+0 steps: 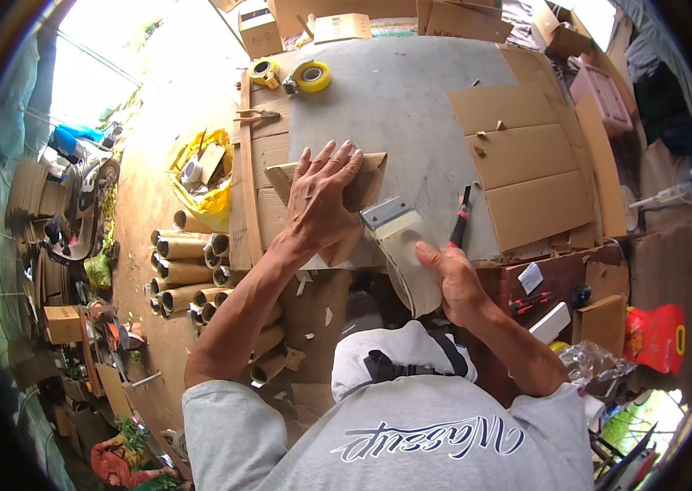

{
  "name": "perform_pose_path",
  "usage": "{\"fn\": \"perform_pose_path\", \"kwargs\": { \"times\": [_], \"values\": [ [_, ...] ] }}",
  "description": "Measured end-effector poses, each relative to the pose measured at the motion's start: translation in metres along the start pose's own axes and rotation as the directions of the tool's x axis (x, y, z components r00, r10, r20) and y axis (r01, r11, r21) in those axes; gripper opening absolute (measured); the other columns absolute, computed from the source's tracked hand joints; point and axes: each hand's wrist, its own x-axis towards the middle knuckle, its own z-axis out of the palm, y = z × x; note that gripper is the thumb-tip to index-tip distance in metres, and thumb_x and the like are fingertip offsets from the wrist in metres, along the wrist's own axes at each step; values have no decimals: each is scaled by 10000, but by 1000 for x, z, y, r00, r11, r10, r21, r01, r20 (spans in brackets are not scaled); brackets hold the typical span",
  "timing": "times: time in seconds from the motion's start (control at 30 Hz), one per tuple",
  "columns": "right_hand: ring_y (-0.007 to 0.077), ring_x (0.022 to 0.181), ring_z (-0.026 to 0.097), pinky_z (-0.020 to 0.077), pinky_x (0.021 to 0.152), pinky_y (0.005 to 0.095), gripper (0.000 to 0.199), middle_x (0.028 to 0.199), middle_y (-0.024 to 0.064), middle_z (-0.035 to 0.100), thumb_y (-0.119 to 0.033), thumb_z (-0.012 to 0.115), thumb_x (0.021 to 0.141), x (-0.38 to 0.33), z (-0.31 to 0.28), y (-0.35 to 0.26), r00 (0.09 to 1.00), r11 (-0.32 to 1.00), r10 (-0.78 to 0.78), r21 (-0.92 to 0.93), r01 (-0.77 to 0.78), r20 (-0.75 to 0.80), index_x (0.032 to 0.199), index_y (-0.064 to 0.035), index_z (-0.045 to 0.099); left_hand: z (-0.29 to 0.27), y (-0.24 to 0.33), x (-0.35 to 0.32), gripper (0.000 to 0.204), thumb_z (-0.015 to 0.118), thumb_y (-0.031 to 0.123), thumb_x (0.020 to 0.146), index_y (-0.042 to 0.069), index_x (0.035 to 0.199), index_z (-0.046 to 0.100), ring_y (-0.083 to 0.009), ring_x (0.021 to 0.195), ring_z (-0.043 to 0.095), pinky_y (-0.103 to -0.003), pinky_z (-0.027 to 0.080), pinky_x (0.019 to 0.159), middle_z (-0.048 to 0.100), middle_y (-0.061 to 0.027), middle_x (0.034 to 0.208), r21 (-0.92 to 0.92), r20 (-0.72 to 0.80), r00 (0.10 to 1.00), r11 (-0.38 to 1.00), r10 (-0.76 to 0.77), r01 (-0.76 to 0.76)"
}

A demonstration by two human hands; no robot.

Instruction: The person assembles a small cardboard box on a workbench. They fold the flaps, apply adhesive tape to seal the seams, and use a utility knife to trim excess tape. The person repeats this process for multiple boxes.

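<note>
The left hand (321, 200) lies flat with fingers spread on a small cardboard piece (366, 176), pinning it to the grey worktop (403, 106). The right hand (452, 274) is closed around the pale handle of a wide-bladed scraper (391, 225), whose metal blade meets the cardboard's lower right edge. Doing this well seems to call for steady downward weight from the flat palm so the piece cannot slide, with the blade kept low and even along the edge. The cardboard is matte brown and stiff; the blade is dull grey steel; the worktop looks smooth and worn. Larger cardboard sheets (526, 164) lie to the right, yellow tape rolls (311, 76) at the far edge, and cardboard tubes (186, 274) are stacked below on the left
</note>
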Motion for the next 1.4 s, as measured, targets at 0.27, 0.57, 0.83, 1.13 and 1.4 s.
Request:
{"fn": "perform_pose_path", "kwargs": {
  "times": [0.27, 0.57, 0.83, 1.13, 1.4],
  "values": [
    [146, 836, 682, 562, 761, 294, 449, 992, 92, 720, -365, 565, 1052, -1, -25, 28, 998, 998, -1, 58, -3, 61, 1145, 59, 676, -3, 0, 3, 810, 813, 307, 687, 41, 1420, 596, -339, 1478, 417, -576, 203, 1253, 506, -164, 1547, -44, 52, 998, 999, 30, -28],
    [154, 853, 675, 543, 766, 289, 495, 992, 91, 716, -420, 585, 1030, 39, -53, 76, 993, 998, -41, 61, 34, 109, 1134, 54, 680, -12, -7, 6, 842, 773, 425, 750, 39, 1467, 558, -326, 1509, 376, -548, 165, 1266, 430, -182, 1604, -5, 153, 982, 994, 107, -108],
    [135, 853, 666, 535, 769, 297, 480, 980, 76, 710, -403, 624, 1017, 85, -59, 115, 978, 977, -126, 190, 94, 165, 1102, 65, 690, -9, 5, 8, 777, 810, 495, 799, 12, 1382, 632, -362, 1474, 422, -590, 196, 1245, 523, -204, 1524, -76, 112, 992, 996, 56, -47],
    [103, 779, 636, 509, 696, 280, 417, 912, 36, 703, -359, 606, 1034, 113, -64, 151, 946, 937, -229, 315, 150, 230, 1023, 43, 715, -11, 14, 12, 779, 881, 341, 759, 43, 1424, 605, -308, 1496, 406, -552, 187, 1257, 506, -167, 1551, -34, 150, 989, 999, 11, -6],
    [158, 781, 701, 559, 684, 298, 519, 949, 105, 734, -450, 629, 1016, 117, -66, 132, 967, 981, -184, 92, 170, 176, 1086, 56, 715, -2, 25, 9, 720, 794, 257, 819, 6, 1451, 557, -336, 1508, 377, -567, 157, 1257, 461, -204, 1576, 84, 133, 991, 996, 4, -16]
  ]
}}
